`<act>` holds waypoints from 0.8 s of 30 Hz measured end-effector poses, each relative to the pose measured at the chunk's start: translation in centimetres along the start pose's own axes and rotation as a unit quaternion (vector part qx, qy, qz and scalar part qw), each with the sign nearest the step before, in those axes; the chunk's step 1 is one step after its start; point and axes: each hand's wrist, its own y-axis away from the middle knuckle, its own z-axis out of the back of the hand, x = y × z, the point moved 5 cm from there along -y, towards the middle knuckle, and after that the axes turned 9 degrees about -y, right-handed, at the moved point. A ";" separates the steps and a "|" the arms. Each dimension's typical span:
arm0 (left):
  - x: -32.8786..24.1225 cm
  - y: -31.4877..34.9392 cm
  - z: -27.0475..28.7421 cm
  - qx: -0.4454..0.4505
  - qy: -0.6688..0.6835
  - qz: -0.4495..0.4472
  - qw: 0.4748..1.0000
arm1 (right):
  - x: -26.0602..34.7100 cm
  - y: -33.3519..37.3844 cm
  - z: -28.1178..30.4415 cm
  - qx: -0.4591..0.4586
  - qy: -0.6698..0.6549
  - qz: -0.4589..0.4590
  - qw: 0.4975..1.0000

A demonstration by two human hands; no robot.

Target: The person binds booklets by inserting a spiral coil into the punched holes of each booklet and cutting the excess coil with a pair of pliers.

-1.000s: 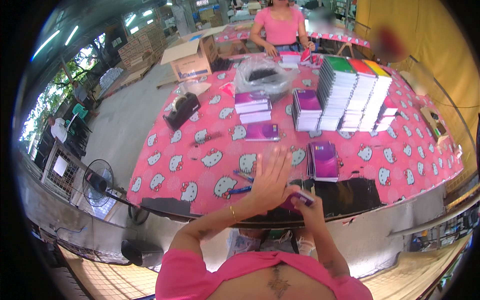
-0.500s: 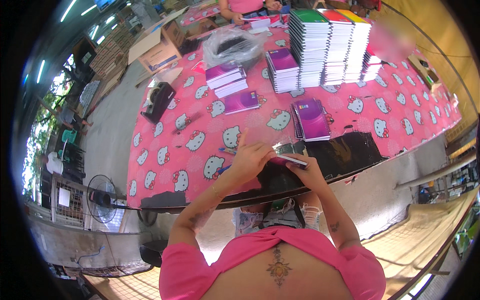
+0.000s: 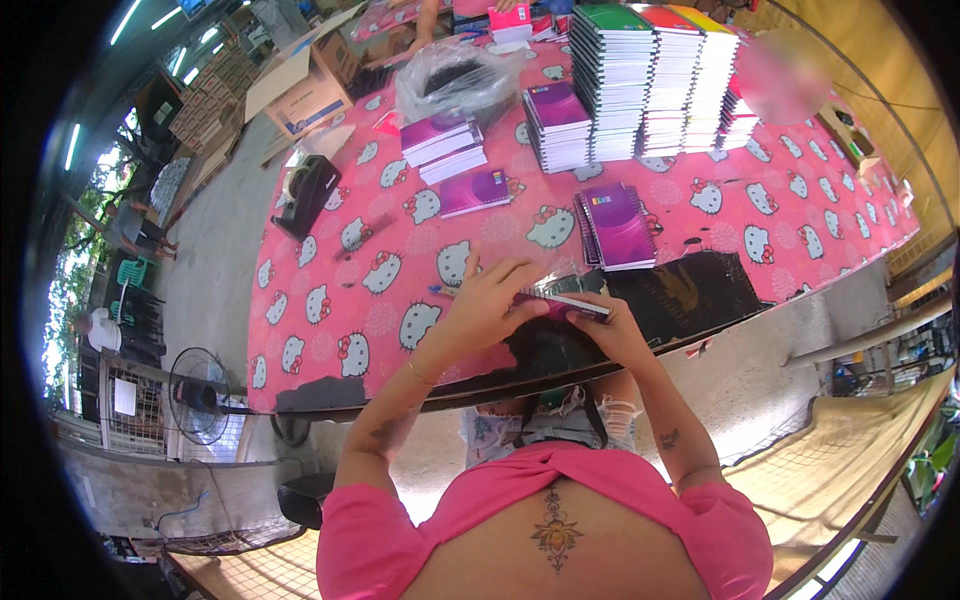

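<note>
Near the table's front edge I hold a purple spiral notebook (image 3: pixel 572 302) between both hands, tipped so that its white page edge shows. My right hand (image 3: pixel 612 328) grips its right end, thumb against the cover. At the other end is my left hand (image 3: pixel 492 303), its thumb on the cover and the other fingers bent over the wire-bound edge, the index finger raised. Beside the left hand lies a pen (image 3: pixel 441 290), partly hidden. Beyond my hands, more purple notebooks (image 3: pixel 618 228) lie stacked, and a single purple notebook (image 3: pixel 474 192) lies farther left.
Tall stacks of green (image 3: pixel 612 90), red and yellow notebooks stand at the back. A tape dispenser (image 3: pixel 307 197), purple notebook piles (image 3: pixel 440 145) and a clear plastic bag (image 3: pixel 460 80) are farther left. Another person's arm (image 3: pixel 425 25) reaches over the far side.
My left hand has shifted slightly left along the notebook, and more of the wire-bound edge now shows. Across the table, the other person's arm has moved left and a red booklet stands raised.
</note>
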 end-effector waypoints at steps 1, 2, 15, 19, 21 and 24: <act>0.6 0.2 -0.1 -0.001 0.000 -0.001 1.000 | -0.1 0.0 0.0 0.005 -0.005 -0.013 1.000; 1.2 0.4 -0.8 0.070 -0.019 -0.001 0.997 | 0.0 -0.1 -0.1 0.007 -0.005 -0.012 1.000; -3.7 3.6 -3.6 0.048 -0.189 0.016 0.981 | 1.1 0.8 -1.3 -0.067 -0.114 -0.006 0.991; -4.3 1.9 -3.0 0.081 -0.149 -0.021 0.985 | 2.5 1.2 -1.2 -0.069 -0.142 -0.072 0.985; -5.4 2.8 -3.2 0.076 -0.148 -0.065 0.984 | 2.6 1.1 -0.7 -0.084 -0.129 -0.035 0.988; -5.1 2.2 -2.8 0.078 -0.153 -0.019 0.985 | 1.9 1.2 -1.8 -0.035 -0.121 0.005 0.992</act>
